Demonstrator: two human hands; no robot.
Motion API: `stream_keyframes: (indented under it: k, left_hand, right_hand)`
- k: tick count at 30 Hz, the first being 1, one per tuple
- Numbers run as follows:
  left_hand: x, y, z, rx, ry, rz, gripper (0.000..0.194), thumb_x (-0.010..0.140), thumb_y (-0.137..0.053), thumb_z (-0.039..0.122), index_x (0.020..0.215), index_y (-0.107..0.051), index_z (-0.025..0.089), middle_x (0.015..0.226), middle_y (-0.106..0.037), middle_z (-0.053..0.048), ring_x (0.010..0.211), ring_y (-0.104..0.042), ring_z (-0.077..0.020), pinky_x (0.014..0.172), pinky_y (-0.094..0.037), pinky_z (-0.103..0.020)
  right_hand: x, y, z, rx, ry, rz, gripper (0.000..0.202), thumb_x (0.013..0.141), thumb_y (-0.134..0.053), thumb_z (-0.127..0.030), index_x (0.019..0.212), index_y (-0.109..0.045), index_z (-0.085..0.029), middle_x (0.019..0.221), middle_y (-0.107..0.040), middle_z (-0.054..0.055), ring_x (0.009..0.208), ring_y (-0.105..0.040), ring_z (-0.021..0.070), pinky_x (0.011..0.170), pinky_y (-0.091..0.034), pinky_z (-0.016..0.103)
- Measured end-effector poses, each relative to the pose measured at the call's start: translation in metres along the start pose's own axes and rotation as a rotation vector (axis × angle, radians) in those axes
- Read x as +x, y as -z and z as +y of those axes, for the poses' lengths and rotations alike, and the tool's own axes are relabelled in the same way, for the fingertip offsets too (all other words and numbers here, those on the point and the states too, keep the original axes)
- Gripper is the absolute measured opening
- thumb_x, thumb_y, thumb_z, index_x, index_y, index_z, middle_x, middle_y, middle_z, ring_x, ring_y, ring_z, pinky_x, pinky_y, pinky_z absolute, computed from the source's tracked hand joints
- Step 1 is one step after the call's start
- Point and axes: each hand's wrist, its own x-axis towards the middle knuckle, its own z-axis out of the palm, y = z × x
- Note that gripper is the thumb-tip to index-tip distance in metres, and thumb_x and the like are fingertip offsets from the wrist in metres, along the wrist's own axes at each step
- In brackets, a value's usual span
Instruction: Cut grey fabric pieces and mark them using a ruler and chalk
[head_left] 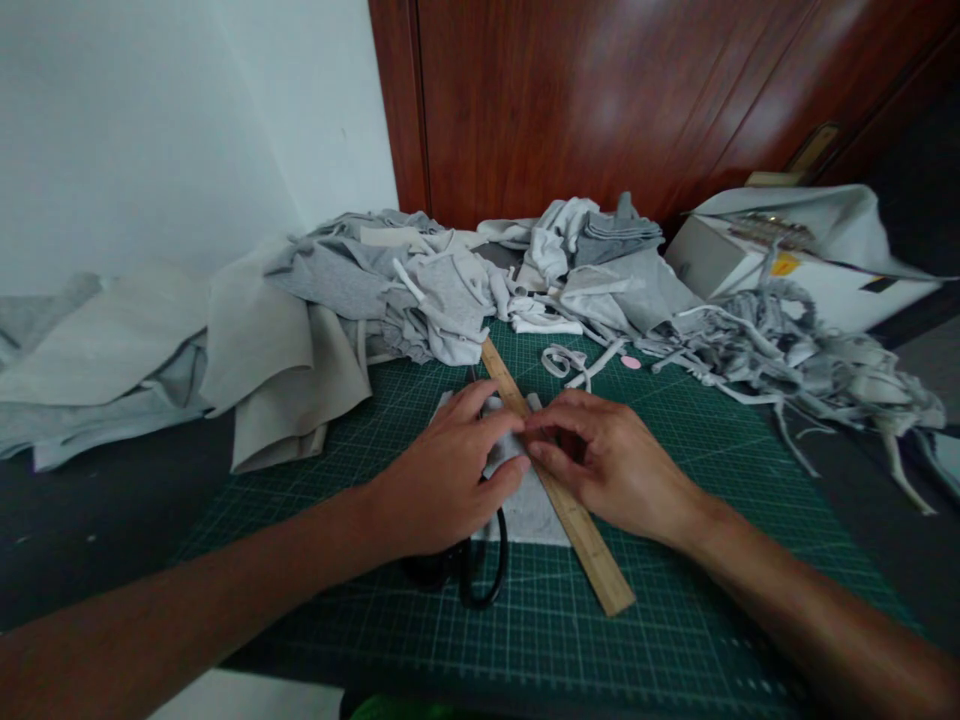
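Note:
A wooden ruler point(583, 530) lies slanted across a small grey piece of cloth point(536, 515) on the green cutting mat point(375, 620). My left hand point(450, 470) is over the cloth, its fingers spread and bent, the fingertips near the ruler's left edge. From the right, my right hand point(615, 460) reaches to the ruler, thumb and fingers drawn together at its edge; what they pinch, if anything, is too small to make out. Black scissors handles point(484, 590) show beneath my left hand, the rest mostly covered.
Grey fabric heaps point(435, 290) line the mat's back edge. Folded pale cloth point(262, 350) lies at left, tangled grey strips point(802, 340) at right. Behind the strips stands a white box point(720, 255). A pink disc point(631, 362) and a coiled white strip point(562, 362) rest on the mat.

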Motion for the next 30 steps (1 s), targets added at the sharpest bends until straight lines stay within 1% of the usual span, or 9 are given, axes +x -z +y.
stream_keyframes:
  k: [4,8,10,13,15,22,25,27,30]
  left_hand:
    - [-0.003,-0.001,0.0,0.068,-0.049,-0.049,0.018,0.091,-0.06,0.022,0.107,-0.067,0.019,0.148,-0.055,-0.018,0.15,-0.044,-0.0358,0.123,-0.036,-0.06]
    - [-0.002,0.0,0.0,0.077,-0.145,-0.106,0.022,0.084,-0.055,0.011,0.1,-0.067,0.018,0.154,-0.054,-0.019,0.157,-0.038,-0.031,0.127,-0.031,-0.054]
    - [0.0,0.002,-0.001,0.057,-0.162,-0.124,0.038,0.079,-0.054,0.007,0.112,-0.068,0.018,0.155,-0.055,-0.017,0.157,-0.037,-0.0286,0.129,-0.029,-0.052]
    - [0.004,0.005,-0.002,0.031,-0.186,-0.155,0.074,0.073,-0.053,0.004,0.144,-0.058,0.023,0.159,-0.052,-0.011,0.157,-0.038,-0.0274,0.129,-0.027,-0.053]
    - [0.006,0.008,-0.001,0.031,-0.189,-0.183,0.078,0.072,-0.054,0.004,0.147,-0.058,0.027,0.159,-0.052,-0.008,0.156,-0.039,-0.029,0.128,-0.028,-0.056]
    - [0.011,0.014,0.01,0.048,-0.192,-0.235,0.047,0.078,-0.06,0.009,0.12,-0.075,0.023,0.167,-0.043,-0.014,0.158,-0.036,-0.0373,0.126,-0.032,-0.061]
    - [0.015,0.01,0.012,-0.013,-0.185,-0.241,0.023,0.091,-0.06,0.017,0.106,-0.077,0.023,0.158,-0.053,-0.012,0.156,-0.041,-0.0359,0.122,-0.04,-0.058]
    - [0.018,0.007,0.01,-0.058,-0.17,-0.233,0.016,0.098,-0.06,0.024,0.094,-0.075,0.022,0.146,-0.061,-0.012,0.153,-0.046,-0.0331,0.118,-0.045,-0.053]
    - [0.022,0.001,0.007,-0.056,-0.155,-0.228,0.009,0.094,-0.071,0.028,0.088,-0.072,0.021,0.136,-0.064,-0.014,0.15,-0.048,-0.0343,0.116,-0.045,-0.054]
  right_hand:
    - [-0.011,0.012,0.012,-0.057,0.108,-0.114,0.022,0.098,-0.063,-0.02,0.118,-0.073,-0.018,0.119,-0.064,0.013,0.103,-0.067,0.0247,0.09,-0.057,0.041]
    - [-0.011,0.008,0.013,-0.161,-0.02,-0.086,0.015,0.102,-0.061,-0.026,0.107,-0.071,-0.016,0.105,-0.066,0.011,0.091,-0.066,0.0241,0.084,-0.055,0.041]
    - [-0.009,0.007,0.014,-0.197,-0.094,-0.06,0.014,0.102,-0.06,-0.026,0.102,-0.07,-0.016,0.098,-0.066,0.009,0.083,-0.065,0.0227,0.077,-0.054,0.039]
    - [-0.007,0.011,0.018,-0.21,-0.089,-0.082,0.016,0.1,-0.058,-0.019,0.112,-0.069,-0.016,0.1,-0.069,0.009,0.083,-0.066,0.0219,0.075,-0.052,0.036]
    - [-0.006,0.015,0.02,-0.181,-0.046,-0.119,0.021,0.1,-0.056,-0.015,0.114,-0.07,-0.018,0.103,-0.071,0.009,0.086,-0.067,0.021,0.077,-0.052,0.034]
    - [-0.006,0.016,0.024,-0.041,-0.077,-0.126,0.025,0.094,-0.057,-0.01,0.111,-0.071,-0.02,0.091,-0.072,0.002,0.076,-0.064,0.0162,0.071,-0.048,0.03]
    - [-0.006,0.016,0.022,-0.033,-0.081,-0.132,0.026,0.09,-0.056,-0.008,0.107,-0.072,-0.02,0.086,-0.071,0.001,0.074,-0.062,0.0156,0.069,-0.046,0.03]
    - [-0.007,0.017,0.02,-0.045,-0.095,-0.125,0.023,0.09,-0.059,-0.011,0.107,-0.072,-0.019,0.082,-0.069,0.001,0.073,-0.061,0.0168,0.069,-0.046,0.031]
    - [-0.01,0.017,0.016,-0.103,-0.112,-0.123,0.018,0.09,-0.067,-0.018,0.107,-0.072,-0.018,0.081,-0.068,0.002,0.075,-0.061,0.0202,0.069,-0.046,0.034]
